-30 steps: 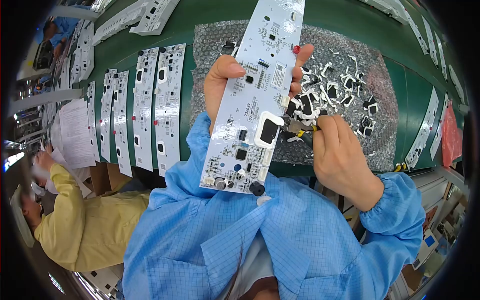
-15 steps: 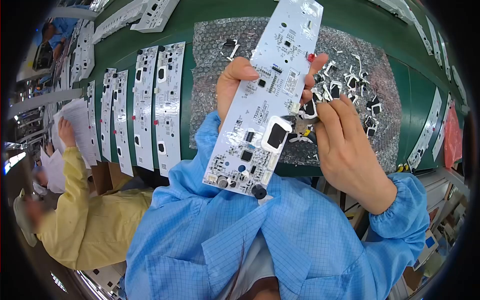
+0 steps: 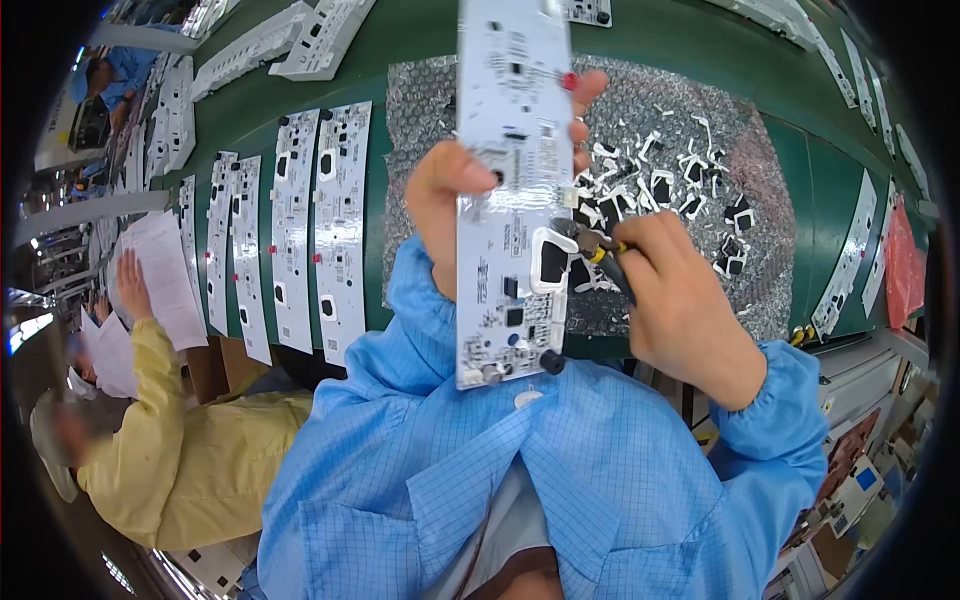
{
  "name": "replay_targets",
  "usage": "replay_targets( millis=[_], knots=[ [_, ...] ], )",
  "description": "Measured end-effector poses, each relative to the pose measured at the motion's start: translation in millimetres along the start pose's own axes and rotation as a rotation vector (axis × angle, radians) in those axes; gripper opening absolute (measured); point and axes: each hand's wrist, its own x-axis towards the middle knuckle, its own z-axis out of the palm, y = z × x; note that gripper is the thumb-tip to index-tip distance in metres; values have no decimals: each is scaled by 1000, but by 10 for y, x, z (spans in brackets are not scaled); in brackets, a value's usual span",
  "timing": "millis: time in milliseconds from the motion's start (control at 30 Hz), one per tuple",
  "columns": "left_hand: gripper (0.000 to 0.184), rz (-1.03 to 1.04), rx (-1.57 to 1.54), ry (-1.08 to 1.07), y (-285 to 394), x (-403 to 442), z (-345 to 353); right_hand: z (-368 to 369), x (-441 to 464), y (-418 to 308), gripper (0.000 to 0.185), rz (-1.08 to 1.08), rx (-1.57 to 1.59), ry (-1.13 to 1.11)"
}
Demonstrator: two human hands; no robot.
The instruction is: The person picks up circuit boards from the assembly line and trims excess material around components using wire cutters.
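Note:
My left hand (image 3: 447, 190) is closed around a long white circuit board (image 3: 497, 225), thumb on its face and fingertips showing past its far edge. The board stands nearly upright in view, slightly blurred. Near its lower right edge sits a white-framed black piece (image 3: 553, 262). Wrapped in my right hand (image 3: 680, 295) are side cutters (image 3: 605, 255) with black and yellow handles. Their jaws are at the white frame's upper right corner; whether they touch it I cannot tell. Behind both hands, several black and white scraps (image 3: 690, 170) lie on bubble wrap (image 3: 425, 100).
Several similar boards (image 3: 342, 215) stand in a row on the green table (image 3: 420, 25) at left. White housings (image 3: 325, 35) lie at the back. More boards (image 3: 848, 255) and a red plastic bag (image 3: 905, 265) are at right. A co-worker in yellow (image 3: 190, 420) touches paper sheets (image 3: 165, 270).
The board has swung more upright and its upper end has moved left. My right hand has shifted slightly, and the cutters now show clearly beside the white frame.

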Motion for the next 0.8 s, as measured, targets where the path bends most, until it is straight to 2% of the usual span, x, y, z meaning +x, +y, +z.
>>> replay_targets(
  millis=[33,100,133,200,233,300,333,367,467,533,600,667,700,733,800],
  knots=[
    [100,91,51,0,14,4,26,29,15,35,23,-1,-8,10],
    [104,227,168,55,59,-39,179,82,39,90,31,64,463,214],
    [106,301,251,46,66,-53,209,66,43,36,37,123,630,236],
    [106,449,389,11,59,-51,257,159,161,-97,42,121,614,376],
    [106,444,393,2,61,-60,266,266,222,-167,42,158,670,450],
    [105,576,611,-217,75,-89,242,364,322,-256,38,78,527,531],
    [112,556,725,-207,154,-138,162,394,356,-317,33,108,609,545],
    [112,558,725,-216,153,-141,188,398,367,-356,33,104,605,552],
    [110,740,761,-150,107,-143,236,395,386,-412,34,150,647,633],
    [108,739,756,-149,114,-141,227,397,390,-419,26,155,545,653],
    [107,736,747,-139,102,-156,243,426,374,-418,21,188,572,671],
    [104,524,540,-83,96,-170,358,413,362,-421,14,244,623,685],
    [91,374,537,10,125,-229,462,415,354,-438,14,248,624,680],
    [91,374,534,17,138,-239,507,421,351,-457,15,235,549,703],
    [83,238,435,135,152,-270,546,461,362,-462,17,151,404,767]
  ],
)
